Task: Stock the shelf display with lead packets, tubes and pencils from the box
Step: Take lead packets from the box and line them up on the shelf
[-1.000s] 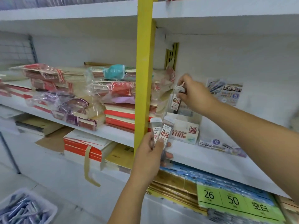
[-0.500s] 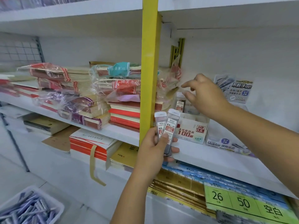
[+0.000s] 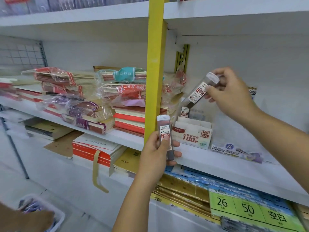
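Lead tube [image 3: 199,93] in the head view sits right of centre in the upper half of the frame, pinched near its white cap by the thumb and curled fingers of the right hand [image 3: 229,94]. Its long axis runs on a slant: cap up and to the right, dark lower end down and to the left, aimed at the display box [image 3: 192,133] on the shelf [image 3: 217,169] below. That lower end hangs just above the back of the box, close to a standing tube [image 3: 184,112] already in it; whether the two touch I cannot tell. So the box lies below and slightly left of the right hand, and this hand is the nearer one. The drop, I judge, calls for bringing the tube upright and lowering it into a free slot.

The left hand [image 3: 155,153], at frame centre, grips a second tube [image 3: 164,131] upright, cap up, in front of the yellow post [image 3: 155,64], left of the box. Flat lead packets [image 3: 234,150] lie on the shelf just right of the box.
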A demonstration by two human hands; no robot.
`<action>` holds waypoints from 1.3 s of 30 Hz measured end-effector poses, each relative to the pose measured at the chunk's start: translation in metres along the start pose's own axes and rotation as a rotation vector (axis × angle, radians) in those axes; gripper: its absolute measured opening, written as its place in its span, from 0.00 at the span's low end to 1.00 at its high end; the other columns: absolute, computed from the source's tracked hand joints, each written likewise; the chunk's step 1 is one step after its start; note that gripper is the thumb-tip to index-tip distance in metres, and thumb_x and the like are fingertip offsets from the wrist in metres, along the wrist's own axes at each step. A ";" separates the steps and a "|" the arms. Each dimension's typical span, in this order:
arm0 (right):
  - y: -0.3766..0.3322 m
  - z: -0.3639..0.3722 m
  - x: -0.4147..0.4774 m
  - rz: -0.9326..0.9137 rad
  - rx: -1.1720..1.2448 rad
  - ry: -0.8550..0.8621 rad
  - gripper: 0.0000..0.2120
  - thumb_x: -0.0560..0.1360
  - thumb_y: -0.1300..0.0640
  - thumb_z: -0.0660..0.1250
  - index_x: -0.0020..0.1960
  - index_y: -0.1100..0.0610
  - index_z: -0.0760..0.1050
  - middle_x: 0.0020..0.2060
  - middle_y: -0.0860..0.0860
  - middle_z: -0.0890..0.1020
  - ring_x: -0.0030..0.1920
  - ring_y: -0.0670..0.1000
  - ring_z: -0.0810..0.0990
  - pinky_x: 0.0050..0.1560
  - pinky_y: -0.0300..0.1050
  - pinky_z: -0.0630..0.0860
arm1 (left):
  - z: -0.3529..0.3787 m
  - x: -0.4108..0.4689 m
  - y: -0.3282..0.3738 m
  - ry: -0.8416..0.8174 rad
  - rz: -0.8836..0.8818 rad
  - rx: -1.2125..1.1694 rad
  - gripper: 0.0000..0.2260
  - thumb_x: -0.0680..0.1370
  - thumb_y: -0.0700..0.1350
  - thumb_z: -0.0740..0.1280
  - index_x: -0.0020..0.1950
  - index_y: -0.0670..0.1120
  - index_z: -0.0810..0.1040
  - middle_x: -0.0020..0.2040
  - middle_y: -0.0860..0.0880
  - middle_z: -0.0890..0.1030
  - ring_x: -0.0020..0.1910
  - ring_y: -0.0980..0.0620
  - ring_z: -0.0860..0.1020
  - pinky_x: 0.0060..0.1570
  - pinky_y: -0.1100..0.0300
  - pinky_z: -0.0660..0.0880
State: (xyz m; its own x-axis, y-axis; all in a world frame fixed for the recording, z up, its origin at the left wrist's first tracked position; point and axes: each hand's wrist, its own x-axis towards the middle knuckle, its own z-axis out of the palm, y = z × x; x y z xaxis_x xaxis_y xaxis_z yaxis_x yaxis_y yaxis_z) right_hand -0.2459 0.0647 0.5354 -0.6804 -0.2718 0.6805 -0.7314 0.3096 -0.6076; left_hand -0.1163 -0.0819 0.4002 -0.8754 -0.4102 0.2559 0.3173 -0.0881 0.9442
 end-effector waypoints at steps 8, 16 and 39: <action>0.022 0.035 0.015 -0.159 -0.469 -0.189 0.15 0.77 0.59 0.67 0.58 0.48 0.65 0.39 0.49 0.80 0.37 0.51 0.80 0.39 0.53 0.80 | -0.002 0.000 -0.003 0.007 0.015 0.022 0.06 0.84 0.49 0.60 0.55 0.57 0.76 0.46 0.53 0.86 0.41 0.51 0.86 0.35 0.62 0.81; 0.045 0.049 0.023 -0.139 -0.659 -0.275 0.13 0.75 0.58 0.68 0.59 0.52 0.75 0.46 0.51 0.80 0.48 0.55 0.79 0.41 0.44 0.70 | 0.000 0.002 -0.004 0.006 0.015 0.056 0.06 0.83 0.50 0.61 0.53 0.59 0.77 0.45 0.55 0.86 0.41 0.53 0.86 0.33 0.65 0.78; 0.010 0.003 -0.002 -0.106 -0.009 0.060 0.09 0.77 0.58 0.66 0.50 0.43 0.72 0.42 0.48 0.82 0.42 0.49 0.82 0.39 0.42 0.78 | 0.019 0.015 -0.021 0.154 0.527 0.737 0.15 0.81 0.48 0.65 0.68 0.53 0.76 0.64 0.59 0.76 0.64 0.66 0.69 0.62 0.70 0.66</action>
State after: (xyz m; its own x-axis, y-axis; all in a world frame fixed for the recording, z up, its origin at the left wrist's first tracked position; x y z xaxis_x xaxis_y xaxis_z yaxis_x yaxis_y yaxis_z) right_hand -0.2518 0.0656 0.5266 -0.5953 -0.2487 0.7640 -0.7984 0.2902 -0.5277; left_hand -0.1425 -0.0688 0.3882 -0.6086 -0.3541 0.7101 0.3021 0.7241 0.6200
